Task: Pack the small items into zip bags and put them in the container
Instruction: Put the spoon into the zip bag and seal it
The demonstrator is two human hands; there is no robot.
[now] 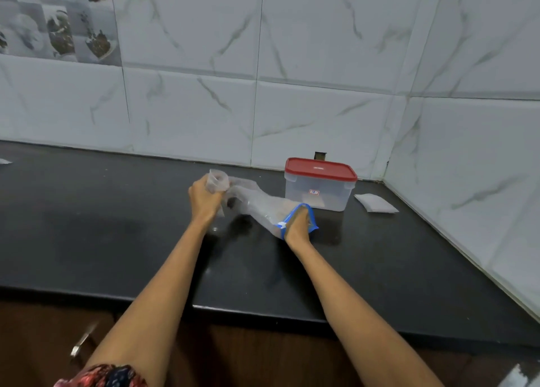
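A clear zip bag [257, 204] with a blue zipper strip lies across the black counter [117, 240] between my hands. My right hand [298, 225] is pushed into the bag's open blue mouth, its fingers hidden inside. My left hand [204, 198] is closed around the bag's far, crumpled end, lifted a little off the counter. A small dark item [232, 202] shows through the plastic near my left hand. The clear container [318, 195] with a red lid [320, 168] stands shut just behind my right hand.
A flat pale packet [375, 203] lies right of the container, near the corner of the tiled walls. A scrap of white [4, 161] sits at the far left edge. A metal drawer handle [83, 341] shows below the counter's front edge.
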